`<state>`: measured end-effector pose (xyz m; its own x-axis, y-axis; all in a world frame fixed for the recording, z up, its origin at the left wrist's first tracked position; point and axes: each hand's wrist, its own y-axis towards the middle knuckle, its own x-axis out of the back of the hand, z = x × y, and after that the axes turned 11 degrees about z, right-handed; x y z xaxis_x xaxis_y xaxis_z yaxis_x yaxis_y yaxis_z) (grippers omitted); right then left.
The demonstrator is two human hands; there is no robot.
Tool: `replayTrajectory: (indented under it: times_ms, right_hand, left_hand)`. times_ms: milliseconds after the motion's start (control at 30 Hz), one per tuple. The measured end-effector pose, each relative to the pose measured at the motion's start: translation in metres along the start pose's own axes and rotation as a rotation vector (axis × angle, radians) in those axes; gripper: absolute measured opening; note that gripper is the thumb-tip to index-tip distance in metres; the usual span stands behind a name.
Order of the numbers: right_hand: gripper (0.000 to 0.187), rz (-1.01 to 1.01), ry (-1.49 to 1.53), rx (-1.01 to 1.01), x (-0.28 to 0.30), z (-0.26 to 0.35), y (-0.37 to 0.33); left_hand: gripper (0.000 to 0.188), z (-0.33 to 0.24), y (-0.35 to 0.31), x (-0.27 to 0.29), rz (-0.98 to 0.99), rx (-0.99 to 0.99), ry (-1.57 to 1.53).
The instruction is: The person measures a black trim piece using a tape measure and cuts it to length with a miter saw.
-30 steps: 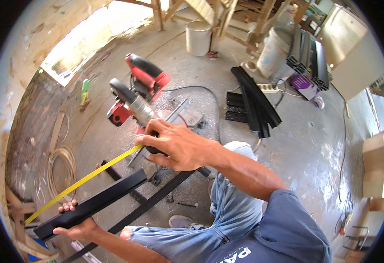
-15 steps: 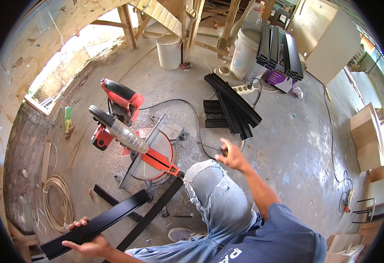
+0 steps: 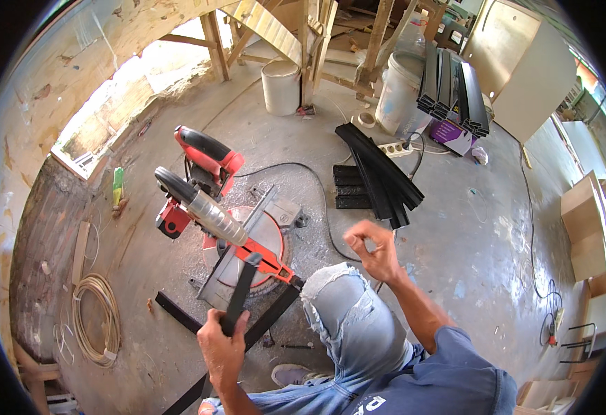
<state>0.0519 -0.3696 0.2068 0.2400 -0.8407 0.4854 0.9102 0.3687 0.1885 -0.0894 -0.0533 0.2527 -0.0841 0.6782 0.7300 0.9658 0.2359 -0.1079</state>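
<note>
My left hand [image 3: 223, 346] is closed around a short black profile [image 3: 239, 297], held up end-on in front of the saw. A red and black miter saw [image 3: 209, 151] with a round table stands on the floor ahead, left of my knee. Beyond my knee on the right is my right hand [image 3: 375, 252], raised above the floor. Its fingers are curled in against the thumb; what they hold, if anything, is hidden. A long black bar [image 3: 270, 317] runs diagonally under my left forearm from the saw's front. Another black piece [image 3: 178, 311] lies to its left.
Black profiles [image 3: 379, 173] are piled on the floor by a power strip [image 3: 394, 149]. More profiles rest on a purple box [image 3: 453, 135]. The saw's cord [image 3: 324, 197] crosses the floor. At left lies a coiled hose [image 3: 113, 318]; white buckets [image 3: 280, 90] stand at the back.
My left hand has swung right and up, turning the profile from lying lengthwise to pointing at the saw. My right hand has curled its fingers. The whole view has shifted slightly.
</note>
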Motion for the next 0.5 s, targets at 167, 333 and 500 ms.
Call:
replayTrajectory:
  times_ms: [167, 333, 500]
  right_hand:
    - [0.026, 0.648, 0.067, 0.765, -0.036, 0.113, 0.072]
    - [0.03, 0.799, -0.516, 0.94, -0.115, 0.085, 0.076]
    - [0.019, 0.797, -0.749, 0.826, -0.128, 0.031, 0.061]
  left_hand:
    - [0.04, 0.005, 0.017, -0.031, 0.136, 0.016, 0.25]
    - [0.028, 0.014, 0.029, -0.058, 0.185, -0.083, 0.283]
    - [0.024, 0.024, 0.019, -0.055, 0.26, -0.084, 0.387]
